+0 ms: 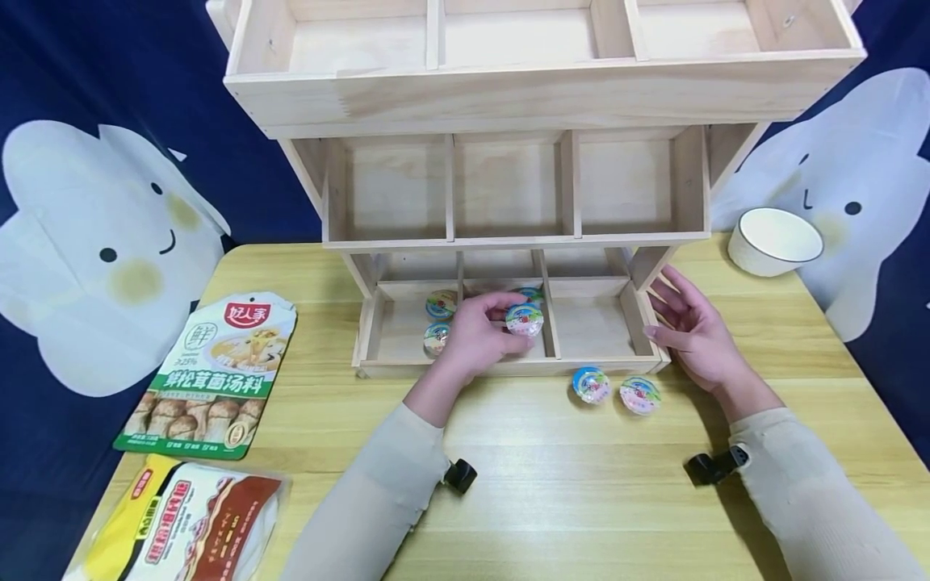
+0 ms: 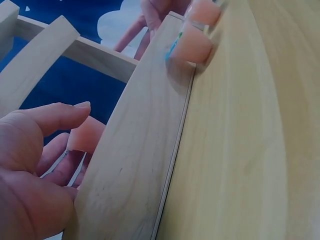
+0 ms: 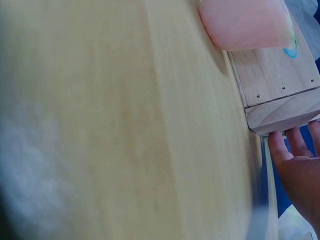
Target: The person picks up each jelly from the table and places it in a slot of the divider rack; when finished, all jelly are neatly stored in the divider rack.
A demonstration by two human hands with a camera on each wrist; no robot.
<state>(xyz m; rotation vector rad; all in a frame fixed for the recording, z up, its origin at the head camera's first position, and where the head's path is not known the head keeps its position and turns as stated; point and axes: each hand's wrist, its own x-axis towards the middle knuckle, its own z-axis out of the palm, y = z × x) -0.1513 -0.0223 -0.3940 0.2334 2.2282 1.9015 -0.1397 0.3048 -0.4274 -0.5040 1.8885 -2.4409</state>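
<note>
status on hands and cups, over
Left hand holding one cup at bottom middle compartment. Right hand against shelf's right end. Two cups on table in front. Another cup already inside, possibly crowding.

A hand coming from the front could pass over the low wall of the bottom tray (image 1: 407, 369) into its right compartment (image 1: 592, 323), beside two cups (image 1: 591, 385) just before that wall. The left grip (image 1: 475, 332) crowds the middle compartment (image 1: 541, 347). The right grip (image 1: 693, 332) blocks the tray's right side; the middle tier (image 1: 512, 241) limits reach from above and behind.
</note>
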